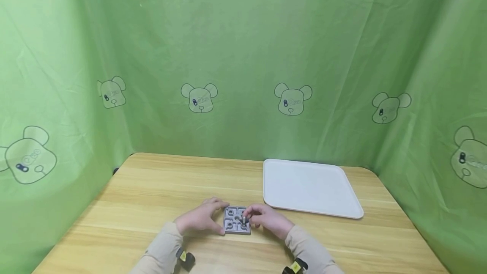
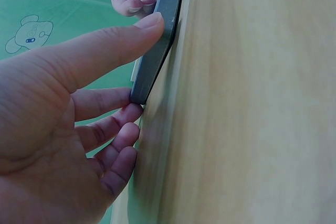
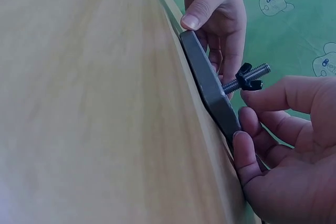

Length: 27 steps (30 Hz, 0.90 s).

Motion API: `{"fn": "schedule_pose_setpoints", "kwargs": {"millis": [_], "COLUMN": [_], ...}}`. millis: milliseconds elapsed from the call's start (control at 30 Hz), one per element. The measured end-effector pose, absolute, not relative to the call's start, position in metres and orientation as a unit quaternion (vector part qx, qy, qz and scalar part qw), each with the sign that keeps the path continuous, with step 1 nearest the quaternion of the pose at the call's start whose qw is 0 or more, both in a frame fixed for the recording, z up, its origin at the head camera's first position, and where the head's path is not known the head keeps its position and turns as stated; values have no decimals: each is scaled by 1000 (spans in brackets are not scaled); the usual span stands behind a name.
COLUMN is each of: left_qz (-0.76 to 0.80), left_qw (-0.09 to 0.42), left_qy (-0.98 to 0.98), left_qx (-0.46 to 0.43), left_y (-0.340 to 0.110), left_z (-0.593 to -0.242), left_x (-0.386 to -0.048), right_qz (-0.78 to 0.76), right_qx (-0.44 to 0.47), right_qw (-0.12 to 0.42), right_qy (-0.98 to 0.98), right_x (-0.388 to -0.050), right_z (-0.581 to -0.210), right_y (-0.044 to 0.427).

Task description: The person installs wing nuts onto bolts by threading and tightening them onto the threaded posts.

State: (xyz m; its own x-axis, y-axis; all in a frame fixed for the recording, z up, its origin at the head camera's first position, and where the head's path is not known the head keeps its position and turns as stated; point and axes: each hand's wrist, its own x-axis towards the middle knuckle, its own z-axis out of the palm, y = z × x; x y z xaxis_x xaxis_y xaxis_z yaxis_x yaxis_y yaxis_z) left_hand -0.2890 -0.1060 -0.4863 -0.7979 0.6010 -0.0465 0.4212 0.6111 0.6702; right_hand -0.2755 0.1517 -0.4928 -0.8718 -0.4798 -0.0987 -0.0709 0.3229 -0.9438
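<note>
A grey square plate (image 1: 236, 209) with several round recesses lies on the table. My left hand (image 1: 203, 218) grips its left side, thumb at the near corner and forefinger at the far corner. From the plate's near right part a threaded bolt (image 3: 261, 70) stands up, with a black wing nut (image 3: 245, 77) partway along its thread. My right hand (image 1: 271, 220) has its thumb and fingers curled at the wing nut, a fingertip meeting one wing. Its lower fingers touch the plate's edge in the right wrist view. The bolt's lower end is hidden in the plate.
A white tray (image 1: 310, 187) lies on the wooden table (image 1: 182, 181), behind and to the right of the plate. Green curtains (image 1: 243, 54) with bear-head drawings enclose the table at the back and both sides.
</note>
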Motion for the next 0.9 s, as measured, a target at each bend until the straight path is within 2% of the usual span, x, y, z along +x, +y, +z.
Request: {"fn": "schedule_pose_setpoints", "kwargs": {"millis": [900], "left_qz": [335], "left_qw": [133], "left_qy": [886], "left_qx": [292], "left_y": [-106], "left_z": [-486], "left_x": [-289], "right_qz": [-553], "right_qx": [-165], "right_qw": [174], "right_qy": [798], "right_x": [-277], "right_z": [-495], "right_y": [150]}}
